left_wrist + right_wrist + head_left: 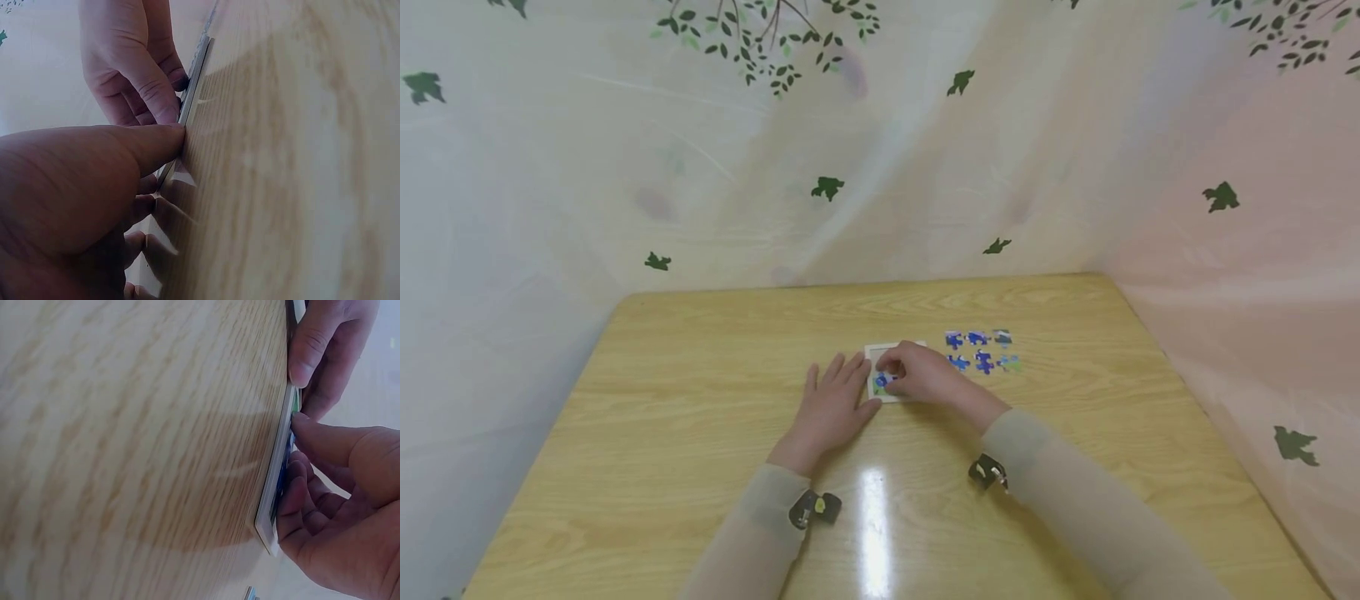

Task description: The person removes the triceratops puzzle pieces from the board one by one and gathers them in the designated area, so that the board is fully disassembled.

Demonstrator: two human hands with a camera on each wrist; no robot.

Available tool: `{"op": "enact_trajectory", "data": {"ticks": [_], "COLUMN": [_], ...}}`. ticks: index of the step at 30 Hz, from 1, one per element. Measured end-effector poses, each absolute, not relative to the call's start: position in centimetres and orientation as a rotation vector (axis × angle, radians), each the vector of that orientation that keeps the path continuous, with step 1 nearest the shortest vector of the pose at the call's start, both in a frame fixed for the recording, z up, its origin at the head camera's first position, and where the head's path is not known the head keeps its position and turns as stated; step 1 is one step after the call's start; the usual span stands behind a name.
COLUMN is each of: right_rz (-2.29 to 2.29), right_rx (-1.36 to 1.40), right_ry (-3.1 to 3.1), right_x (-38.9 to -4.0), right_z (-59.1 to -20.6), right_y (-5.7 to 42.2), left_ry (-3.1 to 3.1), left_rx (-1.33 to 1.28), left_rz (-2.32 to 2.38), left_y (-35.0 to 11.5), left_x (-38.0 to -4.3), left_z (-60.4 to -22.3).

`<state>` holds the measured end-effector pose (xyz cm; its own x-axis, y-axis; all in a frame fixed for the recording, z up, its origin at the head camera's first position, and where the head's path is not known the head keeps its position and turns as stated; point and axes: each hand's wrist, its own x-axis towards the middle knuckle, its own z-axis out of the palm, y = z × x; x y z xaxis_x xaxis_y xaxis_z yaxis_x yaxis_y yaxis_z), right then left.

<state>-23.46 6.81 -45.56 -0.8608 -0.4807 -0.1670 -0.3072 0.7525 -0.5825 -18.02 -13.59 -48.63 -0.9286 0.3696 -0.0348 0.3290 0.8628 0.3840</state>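
Observation:
A small jigsaw puzzle frame [892, 399] with a white rim lies flat on the table, showing blue and green puzzle pieces [880, 382] in its lower left part. My left hand [831, 414] rests at the frame's left side with fingers spread, its thumb touching the lower left corner. Over the frame, my right hand [925, 375] has thumb and fingers curled and pinches a blue puzzle piece [288, 450] low against the surface. The fingers hide much of that piece and the frame's right part. In the left wrist view, the left thumb [156, 147] presses the frame's edge [197, 78].
Loose blue and purple puzzle pieces [983, 361] lie in two rows right of the frame, beyond the right hand. The wooden table [700, 358] reaches back to a pale curtain [895, 167] printed with leaves. Small wrist cameras sit on both sleeves.

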Motion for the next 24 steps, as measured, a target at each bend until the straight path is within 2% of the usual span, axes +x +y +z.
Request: {"op": "enact_trajectory", "data": {"ticks": [13, 24], "right_rz": [-0.771, -0.92], "right_rx": [-0.631, -0.575], "right_ry": [2.651, 2.612], "right_x": [-23.01, -23.2], "right_z": [-44.95, -45.6], "right_y": [6.47, 6.87], "left_ry": [2.929, 2.934], "left_rx": [0.548, 0.551], "left_rz": [0.579, 0.562], "left_y": [-13.57, -13.63], "left_x": [-17.89, -17.99], "left_z": [-48.58, -48.72]}}
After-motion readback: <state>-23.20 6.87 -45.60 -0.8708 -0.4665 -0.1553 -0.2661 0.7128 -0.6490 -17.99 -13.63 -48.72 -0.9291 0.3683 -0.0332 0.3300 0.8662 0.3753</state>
